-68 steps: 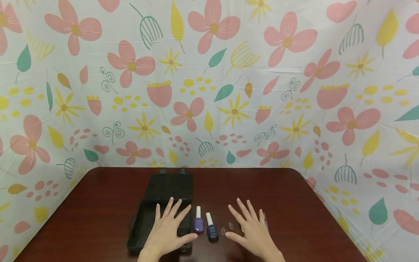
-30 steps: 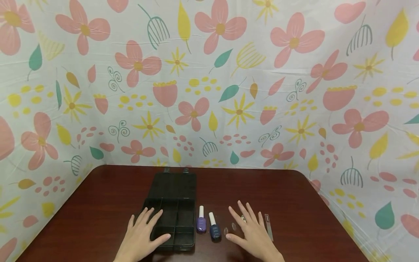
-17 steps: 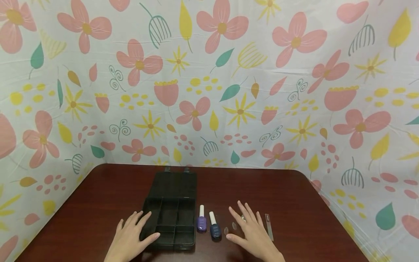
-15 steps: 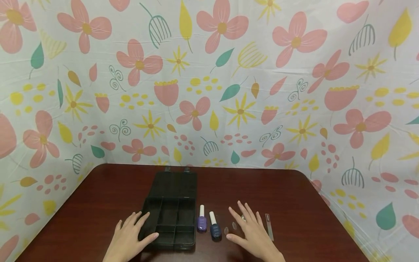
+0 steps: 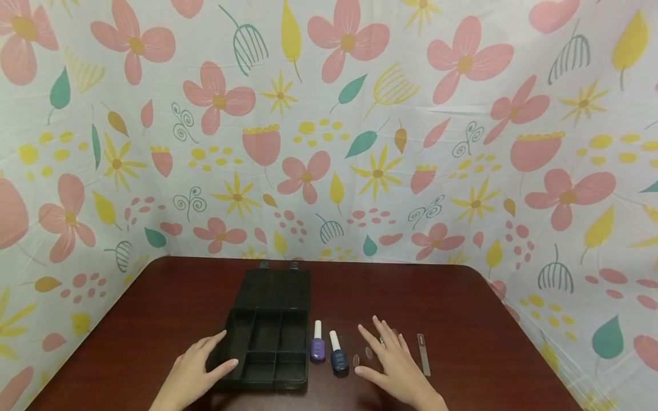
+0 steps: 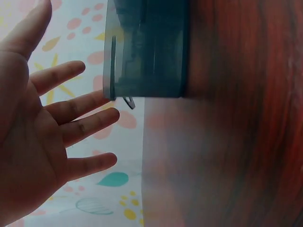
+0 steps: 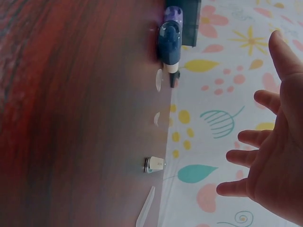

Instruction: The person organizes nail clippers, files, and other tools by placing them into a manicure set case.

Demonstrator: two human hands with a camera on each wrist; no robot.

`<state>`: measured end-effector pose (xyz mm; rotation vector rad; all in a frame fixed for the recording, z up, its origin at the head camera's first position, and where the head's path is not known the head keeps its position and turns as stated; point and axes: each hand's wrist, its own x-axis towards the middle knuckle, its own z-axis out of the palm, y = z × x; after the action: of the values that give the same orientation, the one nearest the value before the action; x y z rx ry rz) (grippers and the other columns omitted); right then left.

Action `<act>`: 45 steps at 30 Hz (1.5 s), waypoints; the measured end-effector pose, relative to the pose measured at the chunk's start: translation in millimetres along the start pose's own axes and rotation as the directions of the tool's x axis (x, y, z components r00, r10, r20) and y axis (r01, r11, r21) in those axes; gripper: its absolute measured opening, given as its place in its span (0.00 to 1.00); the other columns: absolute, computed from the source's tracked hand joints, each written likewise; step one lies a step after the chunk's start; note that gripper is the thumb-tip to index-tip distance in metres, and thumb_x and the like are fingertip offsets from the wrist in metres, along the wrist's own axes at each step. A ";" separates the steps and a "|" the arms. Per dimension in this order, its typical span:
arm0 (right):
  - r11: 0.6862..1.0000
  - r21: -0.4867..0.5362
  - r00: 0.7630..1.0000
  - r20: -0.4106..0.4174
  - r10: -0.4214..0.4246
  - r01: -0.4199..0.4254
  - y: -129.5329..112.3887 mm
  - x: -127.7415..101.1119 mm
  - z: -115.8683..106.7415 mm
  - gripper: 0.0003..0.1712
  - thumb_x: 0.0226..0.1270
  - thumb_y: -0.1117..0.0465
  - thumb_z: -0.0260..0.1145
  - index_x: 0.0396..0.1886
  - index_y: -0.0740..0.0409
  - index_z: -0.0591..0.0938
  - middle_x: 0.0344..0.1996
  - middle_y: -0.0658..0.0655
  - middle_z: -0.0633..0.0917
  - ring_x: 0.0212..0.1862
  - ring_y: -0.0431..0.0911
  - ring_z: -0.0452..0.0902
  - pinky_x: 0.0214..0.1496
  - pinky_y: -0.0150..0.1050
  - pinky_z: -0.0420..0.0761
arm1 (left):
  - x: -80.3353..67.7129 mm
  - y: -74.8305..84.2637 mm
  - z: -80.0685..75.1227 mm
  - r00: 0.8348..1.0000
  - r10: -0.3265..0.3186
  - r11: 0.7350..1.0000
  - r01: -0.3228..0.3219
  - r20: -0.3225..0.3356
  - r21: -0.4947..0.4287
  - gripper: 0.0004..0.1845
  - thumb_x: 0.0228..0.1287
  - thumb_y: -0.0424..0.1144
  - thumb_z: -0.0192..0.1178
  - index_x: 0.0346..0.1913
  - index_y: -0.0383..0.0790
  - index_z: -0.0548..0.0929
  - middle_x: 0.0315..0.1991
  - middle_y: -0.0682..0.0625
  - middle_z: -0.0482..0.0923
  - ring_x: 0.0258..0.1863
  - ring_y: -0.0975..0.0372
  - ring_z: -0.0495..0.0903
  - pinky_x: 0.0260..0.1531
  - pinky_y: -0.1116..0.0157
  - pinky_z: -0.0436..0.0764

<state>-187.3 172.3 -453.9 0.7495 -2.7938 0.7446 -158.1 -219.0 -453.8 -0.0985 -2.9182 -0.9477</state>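
My left hand [image 5: 192, 365] hovers at the left side of a black compartment box [image 5: 265, 379], fingers extended and holding nothing. In the left wrist view, spread fingers [image 6: 90, 126] overlap the box's edge. My right hand [image 5: 396, 365], also holding nothing, is spread above the table, right of two nail polish bottles: a purple one [image 5: 317, 349] and a dark blue one [image 5: 338, 361], both white-capped. Beside its thumb lie two clear oval nail tips [image 5: 356, 360]. A small metal object with a whitish top [image 7: 155, 164] is mostly hidden by this hand in the head view.
The box's lid [image 5: 275, 288] is folded back flat on the brown table [image 5: 390, 285], its latches toward the rear. Right of my right hand lies a slim nail file [image 5: 424, 355]. A floral curtain [image 5: 329, 142] stands behind and along the sides.
My left hand has moved left and toward me, from over the box to its left side, uncovering the compartments. My right hand stays nearly in place. The view has shifted slightly.
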 end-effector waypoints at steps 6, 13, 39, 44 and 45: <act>1.000 0.011 1.000 0.006 0.011 -0.011 1.6 -1.2 1.0 0.39 0.57 0.41 0.60 0.67 0.49 0.62 0.66 0.63 0.53 0.64 0.63 0.48 0.52 0.69 0.49 | -1.0 -9.0 -6.3 0.996 -0.089 0.962 0.092 0.024 -0.256 0.30 0.57 0.47 0.60 0.58 0.31 0.70 0.45 0.40 0.75 0.42 0.50 0.77 0.36 0.56 0.75; 0.999 0.034 1.000 0.013 0.010 -0.011 2.9 -1.6 1.8 0.38 0.58 0.42 0.60 0.67 0.48 0.62 0.66 0.64 0.53 0.64 0.63 0.47 0.52 0.69 0.48 | -2.6 -14.4 -13.7 0.996 -0.070 0.939 0.083 0.051 -0.333 0.28 0.57 0.41 0.60 0.56 0.26 0.69 0.39 0.44 0.77 0.37 0.53 0.78 0.32 0.59 0.77; 0.999 0.040 0.999 0.042 0.005 -0.007 4.4 -4.4 2.3 0.38 0.58 0.41 0.59 0.66 0.47 0.63 0.65 0.66 0.54 0.63 0.64 0.50 0.51 0.69 0.51 | 3.4 -35.6 -16.8 0.951 0.091 0.812 0.100 0.294 -0.575 0.31 0.54 0.30 0.61 0.58 0.18 0.61 0.31 0.46 0.70 0.29 0.58 0.72 0.29 0.63 0.75; 0.999 0.039 0.999 0.039 0.004 -0.005 4.4 -4.8 1.9 0.38 0.58 0.41 0.59 0.67 0.45 0.61 0.65 0.65 0.54 0.63 0.64 0.50 0.52 0.68 0.50 | 5.9 -39.0 -14.1 0.940 0.144 0.795 0.076 0.310 -0.601 0.32 0.56 0.29 0.60 0.59 0.18 0.59 0.25 0.49 0.67 0.21 0.64 0.66 0.23 0.68 0.70; 0.999 0.038 0.999 0.040 0.004 -0.005 4.1 -4.8 1.5 0.39 0.58 0.41 0.59 0.67 0.45 0.61 0.65 0.65 0.54 0.63 0.64 0.50 0.52 0.68 0.50 | 6.4 -39.8 -13.7 0.938 0.150 0.791 0.076 0.313 -0.607 0.32 0.56 0.29 0.59 0.60 0.18 0.58 0.25 0.49 0.67 0.20 0.65 0.65 0.23 0.68 0.69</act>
<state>-185.2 176.6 -458.2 0.7730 -2.8257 0.7941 -167.1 -259.0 -465.5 -0.3952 -2.7241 -2.0251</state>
